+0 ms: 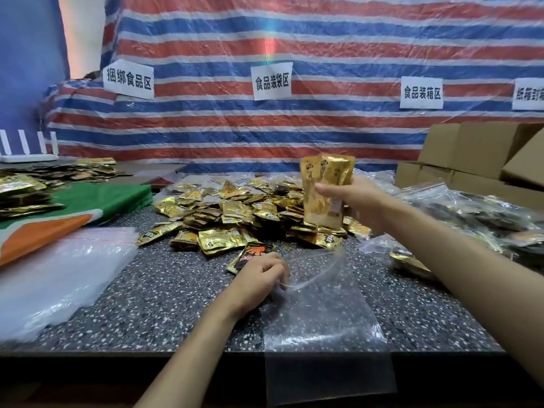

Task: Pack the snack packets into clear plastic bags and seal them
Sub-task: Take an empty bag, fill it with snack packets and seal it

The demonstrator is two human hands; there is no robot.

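Head view: my left grip (262, 272) pinches the bag (323, 313), which overhangs the near edge of the table (164, 290); my right grip (353, 195) holds packets (326, 184) upright above the pile (235, 213).

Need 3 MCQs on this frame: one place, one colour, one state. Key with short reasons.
1. Where do the cardboard boxes stand?
A. At the far right
B. At the far left
C. On the floor in front

2. What colour are the packets in the right hand?
A. Silver
B. Gold
C. Green

3. What state is the clear bag at the left hand in?
A. Full and sealed
B. Empty, its mouth pinched by the left hand
C. Packed in a box

Key:
1 A: the boxes are stacked at the right edge of the view.
2 B: the foil shows gold.
3 B: the speckled table shows through it, and the fingers pinch its rim.
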